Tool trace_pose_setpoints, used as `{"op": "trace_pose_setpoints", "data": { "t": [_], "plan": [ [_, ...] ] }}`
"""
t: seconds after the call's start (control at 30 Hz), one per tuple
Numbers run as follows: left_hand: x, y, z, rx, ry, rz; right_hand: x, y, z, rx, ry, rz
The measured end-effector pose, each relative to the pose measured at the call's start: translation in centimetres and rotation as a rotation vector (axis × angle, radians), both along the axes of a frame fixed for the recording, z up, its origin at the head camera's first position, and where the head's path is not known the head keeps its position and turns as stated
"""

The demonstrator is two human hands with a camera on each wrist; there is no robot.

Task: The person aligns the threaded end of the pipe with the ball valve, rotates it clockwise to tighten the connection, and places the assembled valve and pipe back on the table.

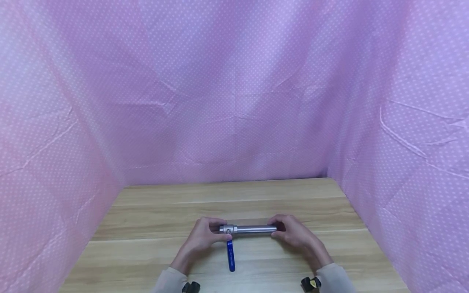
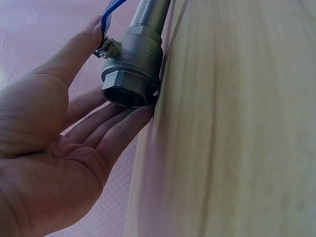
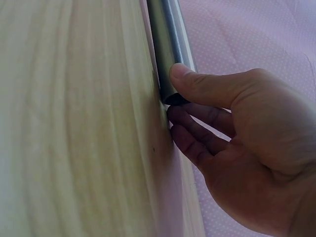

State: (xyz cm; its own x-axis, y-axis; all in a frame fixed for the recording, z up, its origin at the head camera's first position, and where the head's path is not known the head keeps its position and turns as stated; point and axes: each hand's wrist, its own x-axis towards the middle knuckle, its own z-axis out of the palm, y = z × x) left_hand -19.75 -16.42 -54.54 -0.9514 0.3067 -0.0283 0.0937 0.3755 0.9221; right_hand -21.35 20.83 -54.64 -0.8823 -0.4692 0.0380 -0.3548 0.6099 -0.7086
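Note:
A steel ball valve (image 1: 229, 228) with a blue lever handle (image 1: 231, 257) lies joined in line with a straight metal pipe (image 1: 254, 229) on the tabletop. My left hand (image 1: 205, 234) grips the valve at its left end, thumb by the lever's stem and fingers behind the body. In the left wrist view, the hexagonal open end of the valve (image 2: 136, 59) faces the palm. The lever points toward me, square to the pipe. At the other end, my right hand (image 1: 294, 232) pinches the pipe between thumb and fingers. Its hollow end shows in the right wrist view, under the thumb (image 3: 197, 85).
The wood-grain table (image 1: 165, 203) spreads around both hands. Pink dotted cloth (image 1: 234, 122) hangs behind it and along the left and right sides. Dark wrist-worn devices show at both cuffs, near the table's front.

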Motion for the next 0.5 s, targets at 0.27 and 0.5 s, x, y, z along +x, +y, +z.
{"op": "trace_pose_setpoints", "data": {
  "t": [0.27, 0.5],
  "plan": [
    [-0.12, 0.01, 0.09, 0.018, -0.004, -0.012, -0.05, -0.02, 0.01, 0.008, 0.004, 0.009],
    [0.06, -0.2, 0.29, -0.008, 0.003, -0.033, -0.11, -0.13, 0.09, -0.028, -0.014, -0.022]
  ]
}}
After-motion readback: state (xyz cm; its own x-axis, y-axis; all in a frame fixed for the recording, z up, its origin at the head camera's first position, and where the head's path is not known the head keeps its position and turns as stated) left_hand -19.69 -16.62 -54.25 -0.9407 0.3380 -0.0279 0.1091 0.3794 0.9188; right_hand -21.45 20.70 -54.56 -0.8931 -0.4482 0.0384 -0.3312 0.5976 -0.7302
